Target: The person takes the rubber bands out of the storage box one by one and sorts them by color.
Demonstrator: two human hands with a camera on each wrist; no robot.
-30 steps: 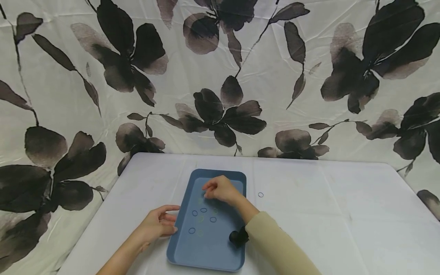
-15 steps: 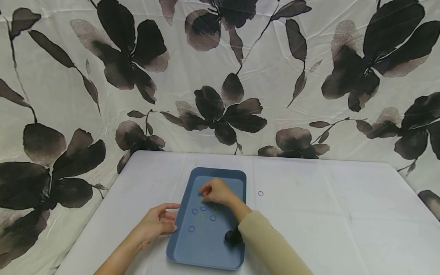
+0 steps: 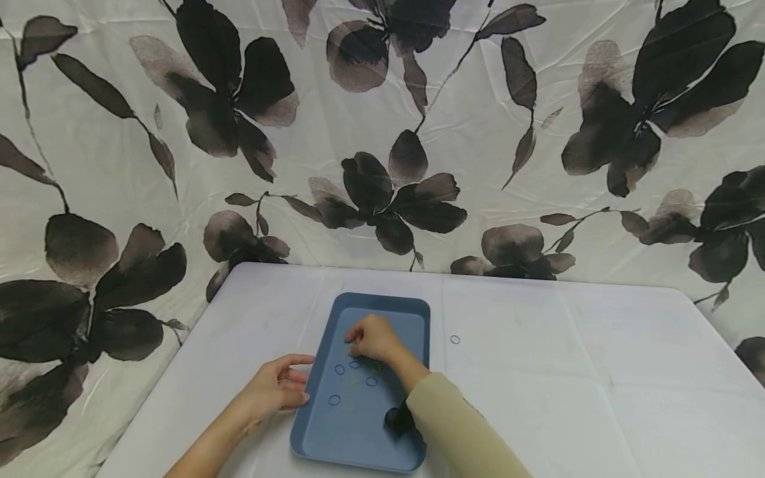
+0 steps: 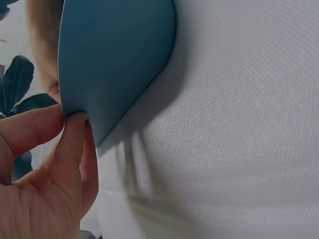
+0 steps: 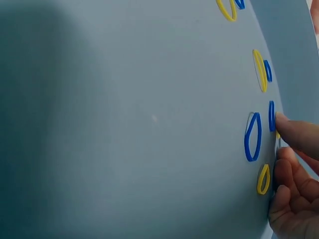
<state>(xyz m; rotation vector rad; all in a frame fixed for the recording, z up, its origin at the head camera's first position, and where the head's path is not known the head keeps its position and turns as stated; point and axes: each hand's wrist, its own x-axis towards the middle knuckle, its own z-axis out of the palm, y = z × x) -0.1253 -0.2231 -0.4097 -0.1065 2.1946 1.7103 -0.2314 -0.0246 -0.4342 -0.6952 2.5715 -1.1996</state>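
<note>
Thin blue rings [image 5: 246, 144] and yellow rings [image 5: 261, 74] lie scattered on a blue tray [image 3: 358, 438], low in the middle of the head view. The right hand [image 3: 373, 338] is over the tray's upper part, fingers bent and thumb tip close to the surface; a yellow bit shows beside that thumb at the right edge of its wrist view (whether it is gripped, I cannot tell). The left hand [image 3: 269, 388], left of the tray, is loose, thumb and forefinger apart and touching its rim. A black rounded object [image 3: 394, 420] shows beside the beige sleeve [image 3: 460, 425]. A lone blue ring [image 3: 451, 339] lies right of the tray on the white table [image 3: 538, 385]; floral cloth [image 3: 382, 99] fills the upper frame.
</note>
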